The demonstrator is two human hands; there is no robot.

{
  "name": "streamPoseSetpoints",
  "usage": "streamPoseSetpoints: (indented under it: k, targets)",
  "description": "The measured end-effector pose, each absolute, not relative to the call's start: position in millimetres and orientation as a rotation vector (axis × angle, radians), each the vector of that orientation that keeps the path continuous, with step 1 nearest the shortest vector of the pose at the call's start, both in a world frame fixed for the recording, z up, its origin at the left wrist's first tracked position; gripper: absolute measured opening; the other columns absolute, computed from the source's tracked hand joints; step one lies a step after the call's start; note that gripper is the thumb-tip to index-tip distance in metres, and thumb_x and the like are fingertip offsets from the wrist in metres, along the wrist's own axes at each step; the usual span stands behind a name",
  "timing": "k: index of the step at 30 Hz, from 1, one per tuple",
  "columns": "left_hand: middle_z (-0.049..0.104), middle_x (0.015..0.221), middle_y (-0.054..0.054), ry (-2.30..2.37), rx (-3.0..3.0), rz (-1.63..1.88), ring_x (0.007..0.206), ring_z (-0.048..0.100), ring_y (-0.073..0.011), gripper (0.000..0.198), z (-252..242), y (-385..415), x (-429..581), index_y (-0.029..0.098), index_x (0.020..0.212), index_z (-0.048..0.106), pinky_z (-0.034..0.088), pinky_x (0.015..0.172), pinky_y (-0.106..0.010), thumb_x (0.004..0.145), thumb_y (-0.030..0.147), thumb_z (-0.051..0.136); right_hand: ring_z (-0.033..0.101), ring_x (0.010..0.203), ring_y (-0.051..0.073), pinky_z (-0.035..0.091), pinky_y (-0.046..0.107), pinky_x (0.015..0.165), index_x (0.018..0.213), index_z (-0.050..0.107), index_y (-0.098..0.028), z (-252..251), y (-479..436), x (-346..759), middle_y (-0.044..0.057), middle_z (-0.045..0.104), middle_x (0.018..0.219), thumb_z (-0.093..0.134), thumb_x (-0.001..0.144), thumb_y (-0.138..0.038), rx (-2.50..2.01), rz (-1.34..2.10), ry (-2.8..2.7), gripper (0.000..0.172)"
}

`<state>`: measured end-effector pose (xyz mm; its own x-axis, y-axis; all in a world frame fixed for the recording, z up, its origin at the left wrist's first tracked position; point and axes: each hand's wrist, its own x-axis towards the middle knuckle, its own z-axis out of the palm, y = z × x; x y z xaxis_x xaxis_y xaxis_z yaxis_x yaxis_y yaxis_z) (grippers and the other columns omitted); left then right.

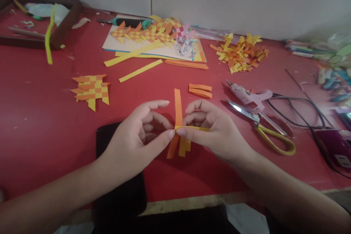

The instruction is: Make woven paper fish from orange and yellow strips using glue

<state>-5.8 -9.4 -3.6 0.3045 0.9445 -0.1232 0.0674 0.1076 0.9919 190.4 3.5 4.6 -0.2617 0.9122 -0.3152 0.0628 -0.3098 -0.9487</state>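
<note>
Between my two hands, over the red table, is a small piece of crossed orange and yellow paper strips (178,108). My left hand (145,131) pinches its left side between thumb and fingers. On the other side, my right hand (210,124) has its thumb pressed on a yellow strip that runs rightward under the fingers. One orange strip end points up and others hang below the thumbs. The fingertips behind the paper are partly hidden. Just beyond lie two folded orange strips (200,90). A woven paper fish (91,89) rests to the left.
Scissors (260,126) and a pink glue gun (251,97) with a black cord lie at right. Paper scraps (241,53) are heaped behind. Woven pieces (145,34) lie on paper sheets (109,44) at the back. A wooden tray (65,23) sits back left; a black phone-like slab (120,186) lies near the edge.
</note>
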Motion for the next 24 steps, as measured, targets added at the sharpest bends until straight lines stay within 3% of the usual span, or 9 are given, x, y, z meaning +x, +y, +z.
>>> streamPoseSetpoints:
  k: [15, 24]
  targets:
    - [0.063, 0.083, 0.001, 1.086, 1.292, 0.896, 0.074, 0.066, -0.0106, 0.031, 2.0, -8.4, -5.1, 0.020, 0.112, 0.054, 0.054, 0.059, -0.017, 0.084, 0.019, 0.065, 0.063, 0.067, 0.009, 0.051, 0.019, 0.058, 0.096, 0.052, -0.020, 8.0, -0.2, 189.7, -0.002, 0.064, 0.078, 0.077, 0.076, -0.027, -1.284, 1.537, -1.366, 0.032]
    - [0.064, 0.082, 0.003, 1.063, 1.241, 0.900, 0.075, 0.066, -0.0090, 0.032, -3.1, -6.3, -5.2, 0.020, 0.110, 0.057, 0.056, 0.069, -0.017, 0.081, 0.019, 0.071, 0.063, 0.065, 0.009, 0.051, 0.020, 0.058, 0.094, 0.050, -0.022, 7.3, -5.8, 186.2, -0.001, 0.066, 0.078, 0.072, 0.078, -0.022, -1.283, 1.415, -1.485, 0.028]
